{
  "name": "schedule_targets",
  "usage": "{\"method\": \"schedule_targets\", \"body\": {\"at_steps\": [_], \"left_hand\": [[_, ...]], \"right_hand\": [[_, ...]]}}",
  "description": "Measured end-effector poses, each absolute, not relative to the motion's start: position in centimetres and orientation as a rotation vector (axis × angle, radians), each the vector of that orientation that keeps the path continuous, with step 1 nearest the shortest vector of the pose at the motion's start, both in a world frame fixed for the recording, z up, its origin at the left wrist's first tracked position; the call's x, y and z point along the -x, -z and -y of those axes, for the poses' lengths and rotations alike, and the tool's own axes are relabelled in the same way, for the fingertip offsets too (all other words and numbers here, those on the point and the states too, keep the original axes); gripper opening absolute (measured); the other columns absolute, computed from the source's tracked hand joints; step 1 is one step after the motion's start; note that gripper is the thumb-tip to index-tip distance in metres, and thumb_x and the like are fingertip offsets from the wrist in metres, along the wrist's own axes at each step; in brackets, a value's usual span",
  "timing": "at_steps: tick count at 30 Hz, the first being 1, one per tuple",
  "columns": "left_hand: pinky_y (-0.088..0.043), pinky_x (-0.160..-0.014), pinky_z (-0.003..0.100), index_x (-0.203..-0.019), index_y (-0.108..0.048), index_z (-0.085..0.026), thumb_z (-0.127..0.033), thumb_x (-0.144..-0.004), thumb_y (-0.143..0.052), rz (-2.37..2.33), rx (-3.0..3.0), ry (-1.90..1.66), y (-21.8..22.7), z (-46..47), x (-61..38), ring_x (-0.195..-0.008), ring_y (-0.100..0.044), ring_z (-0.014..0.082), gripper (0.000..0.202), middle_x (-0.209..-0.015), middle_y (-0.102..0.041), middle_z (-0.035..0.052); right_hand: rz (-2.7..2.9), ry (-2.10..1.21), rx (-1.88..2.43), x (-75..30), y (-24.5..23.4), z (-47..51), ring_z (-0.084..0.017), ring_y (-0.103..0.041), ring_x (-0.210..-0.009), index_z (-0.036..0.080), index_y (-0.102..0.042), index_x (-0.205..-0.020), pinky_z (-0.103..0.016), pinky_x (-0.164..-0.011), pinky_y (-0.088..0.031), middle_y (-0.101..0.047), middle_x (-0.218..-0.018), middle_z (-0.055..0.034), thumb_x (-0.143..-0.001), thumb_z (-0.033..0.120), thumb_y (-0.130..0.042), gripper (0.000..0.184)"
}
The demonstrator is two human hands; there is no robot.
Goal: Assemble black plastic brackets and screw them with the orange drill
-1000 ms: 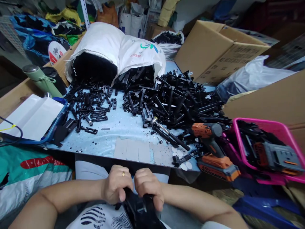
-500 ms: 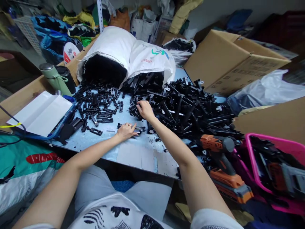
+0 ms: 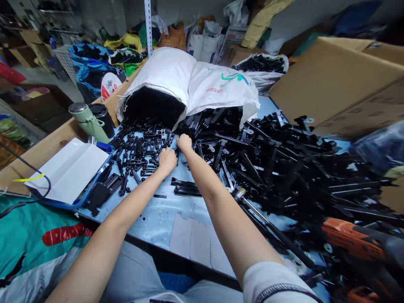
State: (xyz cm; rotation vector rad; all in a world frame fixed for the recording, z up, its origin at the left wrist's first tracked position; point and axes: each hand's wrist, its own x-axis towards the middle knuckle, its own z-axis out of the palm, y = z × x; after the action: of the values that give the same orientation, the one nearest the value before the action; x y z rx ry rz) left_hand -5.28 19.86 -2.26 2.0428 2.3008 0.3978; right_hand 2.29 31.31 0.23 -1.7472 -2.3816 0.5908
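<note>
Both of my hands reach forward over the table, side by side at the right edge of a spread of small black link-shaped parts (image 3: 142, 147). My left hand (image 3: 167, 160) is closed, its fingers curled down among these parts. My right hand (image 3: 184, 143) is closed like a fist, just beyond and to the right of it, close to the mouths of two white sacks (image 3: 217, 90). Whatever lies inside either grip is hidden. Nearer to me, two long black bracket-like parts (image 3: 186, 188) lie together, partly behind my right forearm.
A big heap of long black parts (image 3: 277, 155) covers the right side. A long-handled tool (image 3: 271, 225) and an orange power drill (image 3: 353, 240) are at the front right. On the left are a blue tray (image 3: 74, 205) with white paper and a green flask (image 3: 90, 122).
My left hand has left the long black parts at the front and moved up to the small links. My right hand has shifted left and farther away. The view has turned left.
</note>
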Motion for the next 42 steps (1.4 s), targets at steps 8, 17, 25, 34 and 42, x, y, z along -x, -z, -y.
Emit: {"method": "schedule_targets", "body": {"at_steps": [8,17,25,34,42], "left_hand": [[-0.037,-0.091,0.047,-0.098,-0.067,-0.006,-0.008,-0.085,-0.037,-2.316,-1.848,-0.344,2.4,-23.0,4.3,-0.117,-0.040,0.0333,0.032,-0.125,-0.049,0.0221],[-0.041,-0.090,0.037,-0.122,-0.049,-0.007,-0.009,-0.088,-0.033,-2.190,-1.877,-0.507,0.5,-16.5,4.4,-0.105,-0.055,0.0258,0.037,-0.110,-0.059,0.0186],[-0.048,-0.067,0.028,-0.107,-0.062,-0.013,-0.041,-0.093,-0.037,-1.657,-1.513,-0.968,0.7,-3.4,2.2,-0.067,-0.060,0.0165,0.040,-0.073,-0.062,0.0042],[-0.042,-0.047,0.020,-0.125,-0.054,-0.017,-0.040,-0.086,-0.052,-1.381,-1.283,-1.082,-0.1,4.5,-1.3,-0.050,-0.050,0.0063,0.045,-0.085,-0.058,0.0031],[-0.048,-0.076,0.029,-0.125,-0.056,-0.020,-0.029,-0.093,-0.042,-1.532,-1.902,-1.100,-1.6,6.2,-1.9,-0.079,-0.057,0.0155,0.036,-0.086,-0.056,0.0055]], "right_hand": [[2.072,-0.953,1.667,-7.5,-1.9,-25.8,-0.017,-0.065,-0.064,0.010,-0.060,-0.082,-0.026,-0.064,-0.050,-0.065,-0.065,-0.0071,-0.084,0.027,-0.048,0.022],[2.602,-0.285,1.295,-22.4,-0.5,-3.0,-0.021,-0.062,-0.085,0.015,-0.058,-0.105,-0.031,-0.070,-0.051,-0.066,-0.096,-0.0120,-0.088,0.023,-0.045,0.023],[2.699,-0.293,1.207,-22.0,2.3,3.3,-0.030,-0.041,-0.125,0.020,-0.042,-0.136,-0.050,-0.105,-0.031,-0.045,-0.136,-0.0137,-0.086,0.047,-0.054,0.058],[1.457,-1.540,1.108,-17.2,2.0,1.4,-0.011,-0.055,-0.056,0.025,-0.029,-0.144,-0.027,-0.051,-0.050,-0.057,-0.081,-0.0015,-0.092,0.052,-0.034,0.059],[1.917,-1.233,0.962,-20.6,-0.6,1.5,-0.010,-0.055,-0.065,0.024,-0.046,-0.136,-0.029,-0.068,-0.052,-0.061,-0.102,-0.0060,-0.086,0.044,-0.054,0.054]]}}
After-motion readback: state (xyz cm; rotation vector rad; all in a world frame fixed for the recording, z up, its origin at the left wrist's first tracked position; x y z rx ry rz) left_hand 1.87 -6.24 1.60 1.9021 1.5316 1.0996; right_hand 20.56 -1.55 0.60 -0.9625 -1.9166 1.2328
